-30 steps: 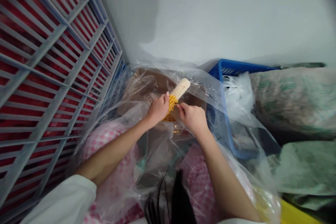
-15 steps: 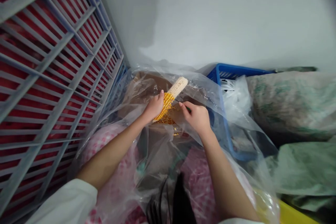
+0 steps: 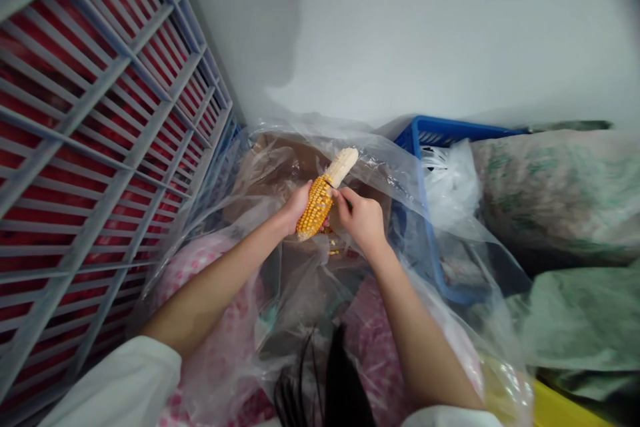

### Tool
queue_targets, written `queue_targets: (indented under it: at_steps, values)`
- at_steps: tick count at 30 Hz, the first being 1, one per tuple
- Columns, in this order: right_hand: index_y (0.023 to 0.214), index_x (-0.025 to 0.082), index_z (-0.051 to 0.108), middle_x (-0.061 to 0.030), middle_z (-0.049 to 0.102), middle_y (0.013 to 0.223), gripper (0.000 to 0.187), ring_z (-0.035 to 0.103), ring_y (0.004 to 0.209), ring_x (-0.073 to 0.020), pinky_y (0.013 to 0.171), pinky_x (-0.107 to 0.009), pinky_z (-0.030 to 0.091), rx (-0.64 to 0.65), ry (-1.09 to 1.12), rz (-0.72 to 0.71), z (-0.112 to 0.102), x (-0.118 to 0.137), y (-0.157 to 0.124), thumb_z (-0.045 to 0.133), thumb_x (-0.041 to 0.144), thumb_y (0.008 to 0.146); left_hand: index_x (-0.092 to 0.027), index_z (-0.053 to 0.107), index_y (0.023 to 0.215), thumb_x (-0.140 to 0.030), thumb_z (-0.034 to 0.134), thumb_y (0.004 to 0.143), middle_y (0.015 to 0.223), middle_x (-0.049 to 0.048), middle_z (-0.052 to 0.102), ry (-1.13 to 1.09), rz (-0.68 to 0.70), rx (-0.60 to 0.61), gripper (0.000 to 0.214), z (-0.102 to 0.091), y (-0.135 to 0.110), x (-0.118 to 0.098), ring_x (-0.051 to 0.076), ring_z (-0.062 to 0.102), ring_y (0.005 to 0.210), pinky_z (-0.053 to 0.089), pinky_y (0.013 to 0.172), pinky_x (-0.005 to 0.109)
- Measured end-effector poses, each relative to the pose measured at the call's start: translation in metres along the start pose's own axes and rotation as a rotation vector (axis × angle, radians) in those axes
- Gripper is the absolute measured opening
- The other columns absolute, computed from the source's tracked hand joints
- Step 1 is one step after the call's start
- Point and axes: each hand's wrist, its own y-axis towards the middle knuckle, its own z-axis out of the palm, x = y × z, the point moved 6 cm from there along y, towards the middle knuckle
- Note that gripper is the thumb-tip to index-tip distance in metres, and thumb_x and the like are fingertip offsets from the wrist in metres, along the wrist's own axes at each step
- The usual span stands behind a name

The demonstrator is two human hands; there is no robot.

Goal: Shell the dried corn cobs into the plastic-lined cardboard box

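My left hand (image 3: pixel 297 205) is closed round the lower part of a corn cob (image 3: pixel 315 210), tilted with its upper end away to the right. Yellow kernels cover the lower part; the upper part is bare and pale. My right hand (image 3: pixel 364 217) is closed on a thin screwdriver-like tool (image 3: pixel 330 185), mostly hidden by the fingers. Its dark tip touches the cob where kernels meet the bare part. Below the cob, loose kernels (image 3: pixel 334 251) lie in a cardboard box (image 3: pixel 263 177) draped with clear plastic sheeting (image 3: pixel 300 293).
A tall slatted crate (image 3: pixel 115 90) with red contents stands close on the left. A blue basket (image 3: pixel 423 140) with a white plastic bag (image 3: pixel 453 187) is at the right. Beside it lie a full woven sack (image 3: pixel 555 193) and a green sack (image 3: pixel 580 320). The pale wall (image 3: pixel 400 33) rises behind.
My right hand has moved left and up to the cob, bringing the tool's tip against the kernels. My left hand has turned the cob slightly, showing more of its kernel-covered side.
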Motion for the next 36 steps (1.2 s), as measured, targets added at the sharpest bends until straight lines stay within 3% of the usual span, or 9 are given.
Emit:
queue_targets:
  at_steps: [2, 8, 12, 18, 22, 26, 28, 30, 36]
  values:
    - [0.082, 0.020, 0.063, -0.0022, 0.064, 0.064, 0.039, 0.053, 0.053, -0.0089, 0.051, -0.022, 0.021, -0.030, 0.048, -0.003, -0.007, -0.001, -0.001, 0.030, 0.039, 0.089, -0.016, 0.057, 0.074, -0.053, 0.021, 0.084, 0.048, 0.0027, 0.055, 0.043, -0.017, -0.004, 0.052, -0.001, -0.001, -0.002, 0.016, 0.055, 0.046, 0.045, 0.048, 0.027]
    - [0.080, 0.022, 0.065, -0.0015, 0.062, 0.058, 0.040, 0.053, 0.051, -0.0098, 0.050, -0.023, 0.020, 0.037, -0.068, -0.025, -0.019, 0.002, -0.010, 0.031, 0.042, 0.088, -0.014, 0.058, 0.073, -0.055, 0.019, 0.084, 0.073, 0.0100, 0.065, 0.498, 0.448, -0.389, 0.057, -0.024, -0.006, -0.039, 0.019, 0.061, 0.074, 0.045, 0.068, 0.029]
    - [0.077, 0.023, 0.064, -0.0026, 0.065, 0.061, 0.039, 0.056, 0.053, -0.0121, 0.049, -0.025, 0.018, 0.122, -0.182, -0.060, -0.012, 0.011, -0.011, 0.031, 0.042, 0.088, -0.013, 0.059, 0.082, -0.050, 0.013, 0.087, 0.093, 0.0148, 0.064, 0.756, 0.572, -0.459, 0.059, -0.022, -0.012, -0.048, 0.022, 0.058, 0.092, 0.041, 0.080, 0.031]
    - [0.077, 0.022, 0.061, -0.0047, 0.066, 0.065, 0.036, 0.058, 0.053, -0.0150, 0.049, -0.025, 0.016, 0.213, -0.285, -0.096, -0.001, 0.023, -0.012, 0.029, 0.035, 0.088, -0.015, 0.057, 0.092, -0.044, 0.015, 0.088, 0.096, 0.0136, 0.065, 0.916, 0.577, -0.489, 0.052, -0.012, -0.018, -0.041, 0.022, 0.058, 0.094, 0.040, 0.081, 0.031]
    - [0.079, 0.020, 0.060, -0.0047, 0.067, 0.067, 0.038, 0.057, 0.053, -0.0140, 0.050, -0.024, 0.017, 0.196, -0.264, -0.110, 0.006, 0.024, -0.012, 0.026, 0.034, 0.089, -0.016, 0.058, 0.083, -0.050, 0.019, 0.086, 0.087, 0.0111, 0.066, 0.656, 0.433, -0.461, 0.052, -0.017, -0.009, -0.031, 0.021, 0.059, 0.089, 0.042, 0.078, 0.030]
    - [0.080, 0.022, 0.061, -0.0019, 0.065, 0.064, 0.039, 0.054, 0.052, -0.0109, 0.049, -0.024, 0.016, 0.137, -0.163, -0.113, 0.006, 0.017, -0.011, 0.027, 0.039, 0.090, -0.017, 0.054, 0.071, -0.045, 0.017, 0.086, 0.057, 0.0041, 0.059, 0.066, 0.031, -0.136, 0.049, -0.008, 0.003, -0.008, 0.016, 0.056, 0.051, 0.045, 0.056, 0.029]
    - [0.078, 0.021, 0.061, -0.0014, 0.065, 0.063, 0.040, 0.053, 0.052, -0.0099, 0.049, -0.024, 0.016, 0.113, -0.130, -0.115, 0.003, 0.014, -0.011, 0.028, 0.040, 0.089, -0.017, 0.053, 0.068, -0.043, 0.018, 0.086, 0.051, 0.0022, 0.055, -0.065, -0.087, 0.004, 0.047, 0.000, 0.002, -0.003, 0.014, 0.051, 0.042, 0.044, 0.049, 0.027]
    - [0.075, 0.021, 0.061, -0.0014, 0.064, 0.062, 0.040, 0.053, 0.052, -0.0095, 0.049, -0.024, 0.016, 0.093, -0.122, -0.108, -0.001, 0.011, -0.012, 0.029, 0.041, 0.089, -0.017, 0.054, 0.068, -0.044, 0.021, 0.086, 0.051, 0.0016, 0.056, -0.046, -0.044, 0.000, 0.046, -0.001, 0.003, -0.006, 0.013, 0.051, 0.043, 0.044, 0.050, 0.026]
    - [0.073, 0.023, 0.060, -0.0004, 0.064, 0.060, 0.040, 0.055, 0.051, -0.0104, 0.048, -0.024, 0.016, 0.111, -0.145, -0.100, -0.012, 0.014, -0.018, 0.029, 0.042, 0.089, -0.015, 0.059, 0.073, -0.056, 0.027, 0.082, 0.077, 0.0097, 0.066, 0.467, 0.405, -0.366, 0.053, -0.026, -0.003, -0.036, 0.021, 0.060, 0.081, 0.043, 0.074, 0.029]
